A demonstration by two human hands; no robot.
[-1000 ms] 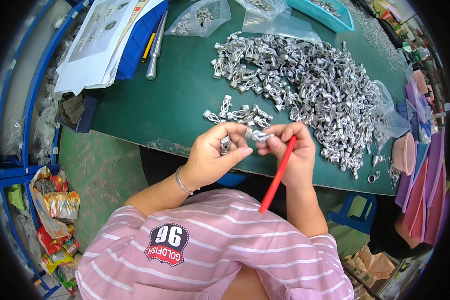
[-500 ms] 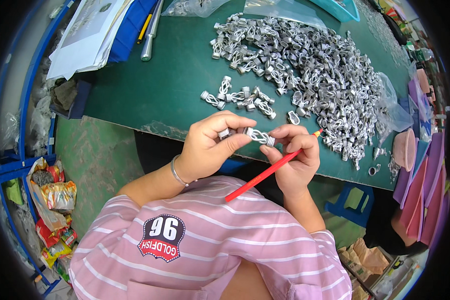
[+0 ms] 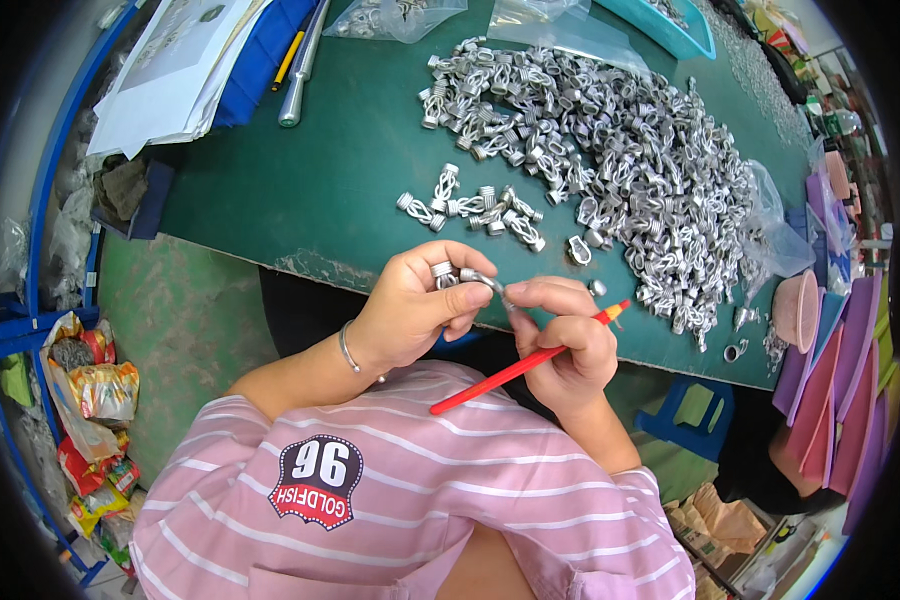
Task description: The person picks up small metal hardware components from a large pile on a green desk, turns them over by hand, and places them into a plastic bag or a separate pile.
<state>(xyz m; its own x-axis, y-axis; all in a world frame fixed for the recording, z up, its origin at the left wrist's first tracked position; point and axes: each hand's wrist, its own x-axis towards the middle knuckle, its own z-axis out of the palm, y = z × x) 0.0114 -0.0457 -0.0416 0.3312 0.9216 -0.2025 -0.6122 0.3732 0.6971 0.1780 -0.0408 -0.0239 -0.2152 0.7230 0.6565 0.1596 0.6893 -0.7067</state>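
Close to the table's front edge, my left hand [image 3: 395, 315] pinches a small silver twisted metal fitting [image 3: 492, 283] between thumb and fingers. A second silver fitting [image 3: 444, 271] is tucked in the same hand's bent fingers. The other end of the pinched fitting is at the fingertips of my right hand [image 3: 575, 360], which also grips a red pencil [image 3: 500, 378] slanting down to the left. Just beyond my hands lies a small group of like fittings [image 3: 472, 208]. A large heap of them [image 3: 620, 150] spreads to the right and back.
A green table [image 3: 340, 170] carries a light-blue tray [image 3: 705, 35] at the back and plastic bags [image 3: 765, 215]. Papers [image 3: 165, 75], a blue holder [image 3: 255, 75] and a metal rod [image 3: 295, 95] sit at the left. Pink and purple bins [image 3: 835, 400] stand right; a blue stool [image 3: 685, 415] is below.
The pinched fitting has turned from lying sideways to tilting toward me. My right hand has moved left and slightly down, bringing the pencil with it.
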